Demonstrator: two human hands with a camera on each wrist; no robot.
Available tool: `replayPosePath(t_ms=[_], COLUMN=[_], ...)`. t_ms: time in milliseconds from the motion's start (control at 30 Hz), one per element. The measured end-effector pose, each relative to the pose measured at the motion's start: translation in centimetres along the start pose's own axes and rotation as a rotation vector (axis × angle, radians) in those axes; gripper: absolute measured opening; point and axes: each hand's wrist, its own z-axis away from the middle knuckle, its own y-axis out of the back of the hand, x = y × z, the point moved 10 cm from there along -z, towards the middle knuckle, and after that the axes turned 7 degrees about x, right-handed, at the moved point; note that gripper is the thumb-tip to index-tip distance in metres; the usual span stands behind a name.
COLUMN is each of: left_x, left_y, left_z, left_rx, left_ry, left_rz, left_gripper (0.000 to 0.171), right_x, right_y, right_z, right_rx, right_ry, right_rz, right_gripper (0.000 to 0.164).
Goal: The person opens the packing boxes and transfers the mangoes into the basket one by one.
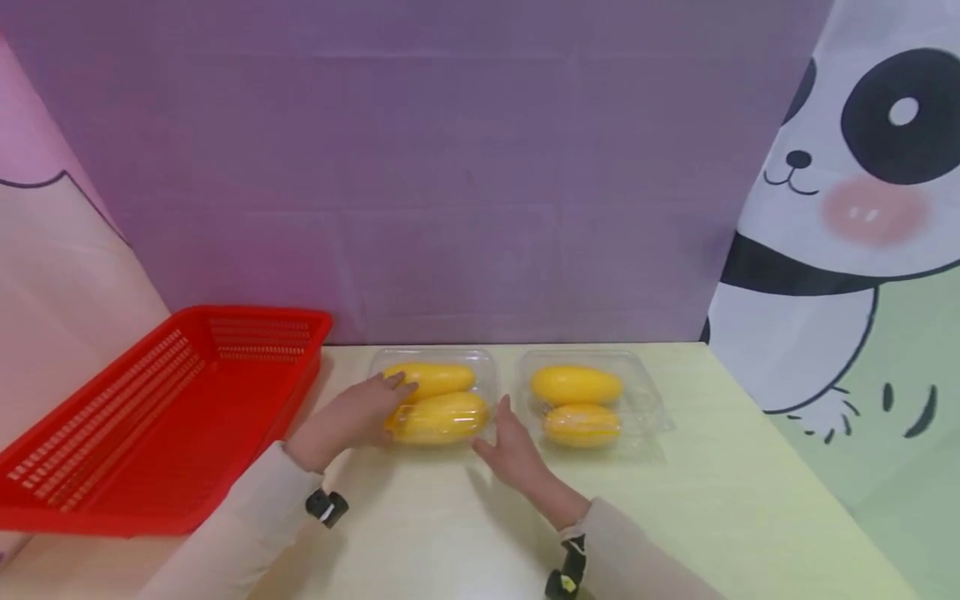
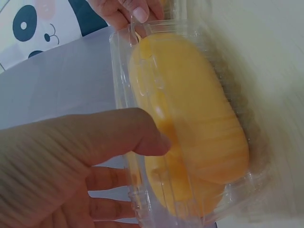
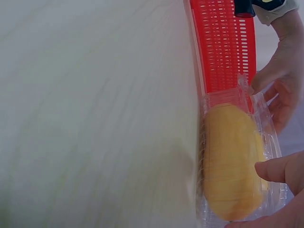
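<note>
Two yellow oblong fruits, one of them the front fruit (image 1: 441,418), lie in a clear plastic box (image 1: 489,367) on the table. My left hand (image 1: 352,421) grips the box's left end. In the left wrist view, its thumb (image 2: 154,142) lies over the lid edge and its other fingers pass behind the plastic. At the right end is my right hand (image 1: 517,450), thumb and index finger spread apart. Its index finger (image 3: 273,169) reaches over the lid in the right wrist view, while part of the hand is cut off by the frame.
A second clear box (image 1: 645,392) with two yellow fruits stands just right of my right hand. A red slotted basket (image 1: 300,392) is to the left. The purple backdrop (image 1: 450,208) rises behind the table (image 1: 735,500); a panda-printed sheet (image 1: 810,333) hangs at the right.
</note>
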Motion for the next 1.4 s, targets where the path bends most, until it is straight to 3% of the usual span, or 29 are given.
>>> replayPosePath(t_ms=[267, 633, 867, 1200, 1400], left_x=[0.4, 1.3, 2.1, 2.4, 2.5], left_y=[-0.3, -0.4, -0.6, -0.2, -0.1], left_z=[-0.1, -0.1, 0.5, 1.4, 1.5], left_rx=[-0.008, 0.084, 0.167, 0.253, 0.292], left_ry=[0.002, -0.078, -0.159, -0.178, -0.191], left_rz=[-0.03, -0.167, -0.305, -0.295, -0.309], left_gripper=[0.073, 0.061, 0.051, 0.049, 0.048], right_x=[0.5, 1.1, 1.4, 2.2, 1.7], right_y=[0.2, 0.3, 0.3, 0.0, 0.2], right_z=[-0.1, -0.3, -0.4, -0.4, -0.1], right_rx=[0.013, -0.006, -0.003, -0.006, 0.01], right_ry=[-0.012, -0.047, -0.078, -0.149, -0.149], right_rz=[-0.019, -0.039, -0.089, -0.13, -0.158], right_gripper=[0.083, 0.085, 0.082, 0.078, 0.076])
